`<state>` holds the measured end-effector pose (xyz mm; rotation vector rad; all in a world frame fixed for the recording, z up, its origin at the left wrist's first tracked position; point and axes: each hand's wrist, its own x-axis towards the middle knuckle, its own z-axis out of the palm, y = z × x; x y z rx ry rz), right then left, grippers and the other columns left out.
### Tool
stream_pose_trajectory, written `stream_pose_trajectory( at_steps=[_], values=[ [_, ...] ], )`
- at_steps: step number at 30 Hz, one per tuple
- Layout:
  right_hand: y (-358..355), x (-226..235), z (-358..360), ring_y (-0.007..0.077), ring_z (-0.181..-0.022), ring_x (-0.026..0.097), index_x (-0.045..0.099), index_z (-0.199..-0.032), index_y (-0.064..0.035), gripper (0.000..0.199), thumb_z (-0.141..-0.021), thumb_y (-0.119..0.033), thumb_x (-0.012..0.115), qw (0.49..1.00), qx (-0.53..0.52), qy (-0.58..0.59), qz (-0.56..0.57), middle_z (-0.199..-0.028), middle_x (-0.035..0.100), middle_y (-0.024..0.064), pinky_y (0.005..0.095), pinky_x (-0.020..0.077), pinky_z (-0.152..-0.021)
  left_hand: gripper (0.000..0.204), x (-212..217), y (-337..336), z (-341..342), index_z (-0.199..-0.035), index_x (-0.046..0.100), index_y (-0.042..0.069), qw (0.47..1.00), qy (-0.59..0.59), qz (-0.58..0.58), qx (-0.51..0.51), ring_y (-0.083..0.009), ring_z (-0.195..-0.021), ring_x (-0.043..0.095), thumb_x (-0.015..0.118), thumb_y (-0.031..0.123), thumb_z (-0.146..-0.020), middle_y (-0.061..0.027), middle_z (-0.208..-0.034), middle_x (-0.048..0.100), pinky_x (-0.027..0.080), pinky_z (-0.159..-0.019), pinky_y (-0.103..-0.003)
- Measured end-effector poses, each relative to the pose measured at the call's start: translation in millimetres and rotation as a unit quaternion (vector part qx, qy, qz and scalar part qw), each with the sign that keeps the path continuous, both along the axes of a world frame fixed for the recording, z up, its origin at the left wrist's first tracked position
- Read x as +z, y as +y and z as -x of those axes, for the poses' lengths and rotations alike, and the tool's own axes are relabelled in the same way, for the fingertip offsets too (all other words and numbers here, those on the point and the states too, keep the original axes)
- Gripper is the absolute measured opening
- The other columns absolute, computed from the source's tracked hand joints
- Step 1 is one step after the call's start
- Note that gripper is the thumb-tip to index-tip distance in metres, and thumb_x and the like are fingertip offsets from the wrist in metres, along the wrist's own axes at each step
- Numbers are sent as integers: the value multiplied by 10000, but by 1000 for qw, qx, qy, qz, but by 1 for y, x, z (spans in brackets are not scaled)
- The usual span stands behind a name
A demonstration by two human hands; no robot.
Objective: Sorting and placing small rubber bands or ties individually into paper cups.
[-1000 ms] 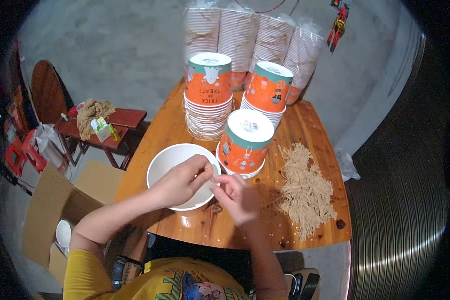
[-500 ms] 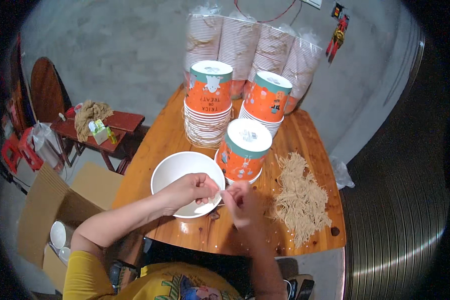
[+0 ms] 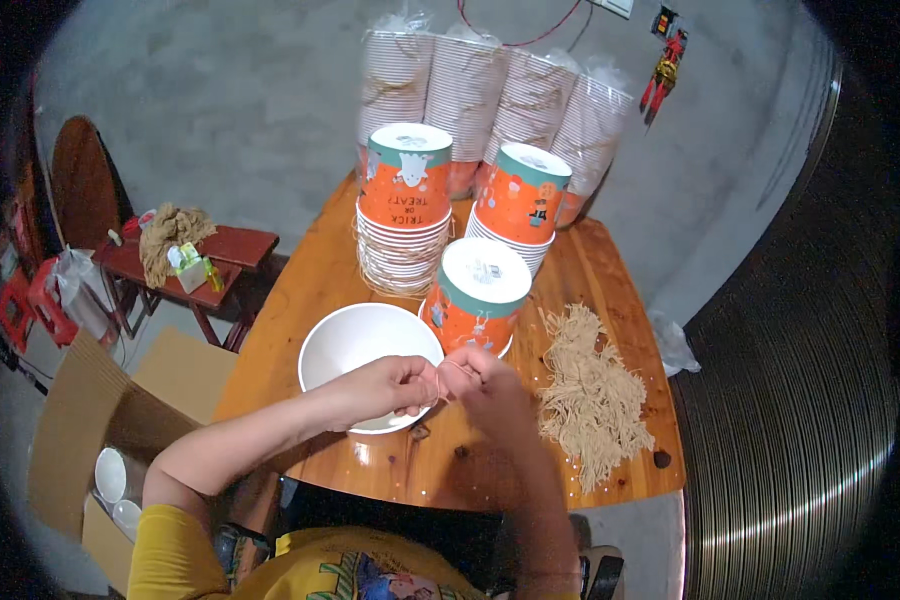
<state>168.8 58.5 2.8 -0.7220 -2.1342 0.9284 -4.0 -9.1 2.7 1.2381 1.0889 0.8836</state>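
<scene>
My left hand (image 3: 382, 388) and my right hand (image 3: 480, 382) meet at the near right rim of a white paper bucket (image 3: 342, 342), which lies with its mouth toward me. Fingers of both are pinched on a thin cord (image 3: 438, 382), a short bit of which shows between them. Whether the cord passes through the bucket's wall cannot be made out. To the right of my right hand is a loose heap of beige cords (image 3: 592, 400). Just beyond my hands, a short stack of upside-down orange buckets (image 3: 470, 318) with green bands touches or nearly touches the white bucket.
Two taller stacks, a left one (image 3: 406, 195) with cords hanging round it and a right one (image 3: 522, 200), stand behind. Bagged stacks (image 3: 460, 95) line the wall. A cardboard box (image 3: 80, 420) holding white buckets sits left of the wooden table (image 3: 610, 262); a red bench (image 3: 235, 243) lies beyond.
My right hand has turned slightly and its fingers have closed in against my left fingers at the cord. The whole view has shifted a little; bucket and stacks keep their places.
</scene>
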Motion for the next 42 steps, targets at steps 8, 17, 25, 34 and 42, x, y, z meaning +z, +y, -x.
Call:
stream_pose_trajectory(
  at_steps=[8, 17, 25, 34, 42],
  values=[
    [-11, -32, -20, 42, -610, 444, 590, -804, -35, 163, -882, -178, 585, 980, -47, 0, 193, -654, 508, -38, 211, 364, -545, 118, 3, 0, -1, -923, 584, 33, 999, -26, 35, -5, -40, -620, 463, 575, 144, -884, 20, -737, 549, 380, -563, -178],
    [-53, -26, -2, 16, -577, 373, 610, -808, -33, 43, -832, -48, 642, 980, -52, 94, 165, -650, 464, -79, 188, 305, -508, 83, 3, 7, -1, -913, 575, 59, 997, -33, 70, 7, -35, -626, 493, 581, 126, -864, 32, -758, 567, 381, -541, -168],
    [-50, -28, 1, 78, -564, 510, 649, -906, -35, 110, -797, -29, 666, 978, -41, 50, -199, -655, 545, 33, 223, 369, -481, 100, 6, 8, 3, -943, 539, 63, 993, -2, 109, 34, -40, -650, 520, 564, 82, -848, 23, -785, 557, 430, -566, -178],
    [-32, -33, -8, 49, -519, 446, 562, -952, -22, 131, -857, -89, 623, 923, -40, 230, 304, -684, 490, -31, 198, 358, -480, 95, 10, 6, 3, -968, 506, 19, 1000, -8, 18, 4, -88, -750, 524, 529, 19, -875, -23, -876, 528, 464, -672, -212],
    [-30, -29, -4, 93, -569, 408, 588, -799, -52, 98, -774, -22, 679, 989, -75, 117, -54, -647, 449, -4, 253, 330, -517, 127, 7, -2, -1, -994, 511, 37, 959, 180, -219, 6, -170, -811, 544, 540, 54, -872, -72, -864, 518, 457, -732, -306]
  ],
)
